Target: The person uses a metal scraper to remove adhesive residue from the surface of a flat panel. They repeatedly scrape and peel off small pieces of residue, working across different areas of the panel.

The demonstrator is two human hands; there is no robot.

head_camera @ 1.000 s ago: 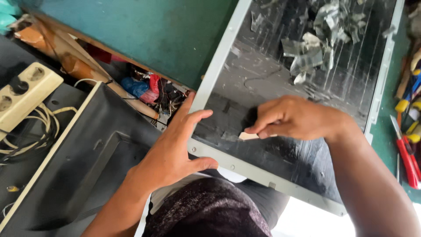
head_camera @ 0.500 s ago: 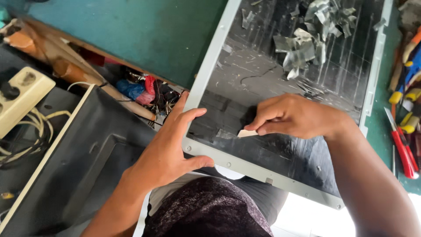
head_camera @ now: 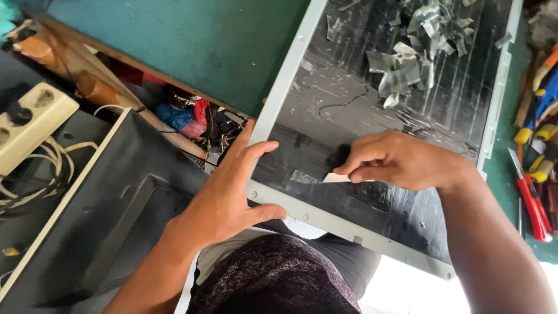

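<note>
His left hand (head_camera: 224, 197) clamps the grey panel frame (head_camera: 279, 99); the right hand (head_camera: 401, 160) pinches a pale scraper (head_camera: 337, 178) against dark film, hands apart.

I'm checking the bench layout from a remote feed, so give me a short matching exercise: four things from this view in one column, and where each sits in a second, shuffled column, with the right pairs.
Things:
1. left hand
2. right hand
3. pile of peeled silvery scraps
4. cream power strip

Places:
A. far end of the dark panel surface
B. far left, on a tangle of pale cables
C. gripping the near left corner of the panel frame
D. on the dark panel surface, pressing a small pale flat scraper

Pairs: 1-C, 2-D, 3-A, 4-B
</note>
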